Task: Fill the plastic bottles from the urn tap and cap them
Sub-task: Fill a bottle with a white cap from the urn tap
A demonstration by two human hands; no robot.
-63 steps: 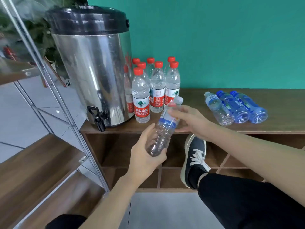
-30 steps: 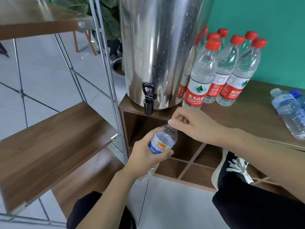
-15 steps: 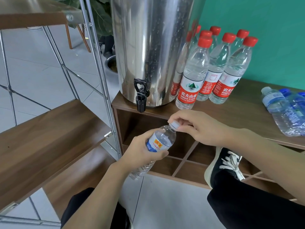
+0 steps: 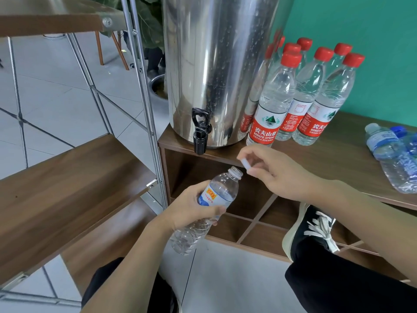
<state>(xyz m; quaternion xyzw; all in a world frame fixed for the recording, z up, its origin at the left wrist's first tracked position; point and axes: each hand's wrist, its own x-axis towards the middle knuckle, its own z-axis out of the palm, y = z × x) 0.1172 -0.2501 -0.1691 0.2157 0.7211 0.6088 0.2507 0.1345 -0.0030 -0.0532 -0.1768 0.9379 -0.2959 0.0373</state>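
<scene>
An uncapped bottle point(image 4: 209, 204) is gripped by the left hand point(image 4: 191, 208) below the tap point(image 4: 200, 134); its cap point(image 4: 245, 163) is pinched in the right hand point(image 4: 277, 175).

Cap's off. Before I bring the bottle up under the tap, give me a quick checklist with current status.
1. Cap clear of the neck: ok, right hand pinches it beside the mouth.
2. Bottle grip: ok, left hand wraps the label.
3. Bottle mouth under the tap: not ok, it sits lower and to the right.
4. Bottle upright: not ok, tilted.
5. Tap closed, no drip: appears ok.
6. Water level in the urn: cannot tell.
</scene>
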